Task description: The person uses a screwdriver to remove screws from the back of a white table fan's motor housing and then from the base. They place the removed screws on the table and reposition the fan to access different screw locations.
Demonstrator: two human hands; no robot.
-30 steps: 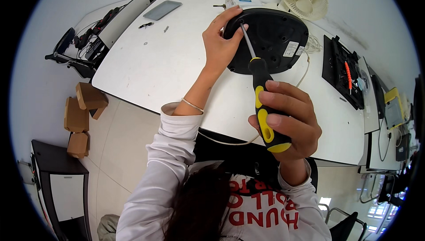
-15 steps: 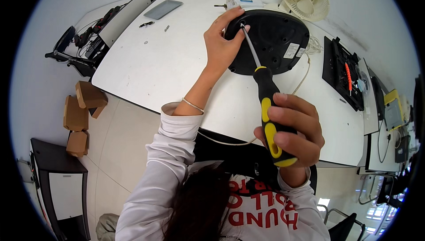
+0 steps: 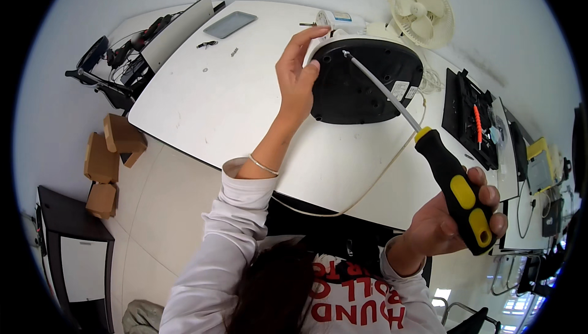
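My left hand (image 3: 296,83) grips the left edge of a fan base (image 3: 355,95), thumb against its black underside and fingers round the rim. The base is tipped so that its underside, with several screw holes and two white labels, faces me. My right hand (image 3: 432,227) is closed round the black and yellow handle of a screwdriver (image 3: 460,190), held at the lower right. Its long shaft slants up left, the tip in front of the upper left of the underside. Something small and shiny shows at the tip; I cannot tell whether the tip touches the base.
A cream fan head (image 3: 421,10) and a white motor housing (image 3: 344,21) stand behind the base. A pale cord (image 3: 373,181) crosses the white table (image 3: 202,107). A grey tray (image 3: 231,24) and small metal parts lie left; a black open case (image 3: 471,116) lies right.
My right hand has swung the screwdriver handle right and down, so its shaft slants more. The tip has shifted off the upper left screw hole. My left thumb has drawn back toward the base's edge.
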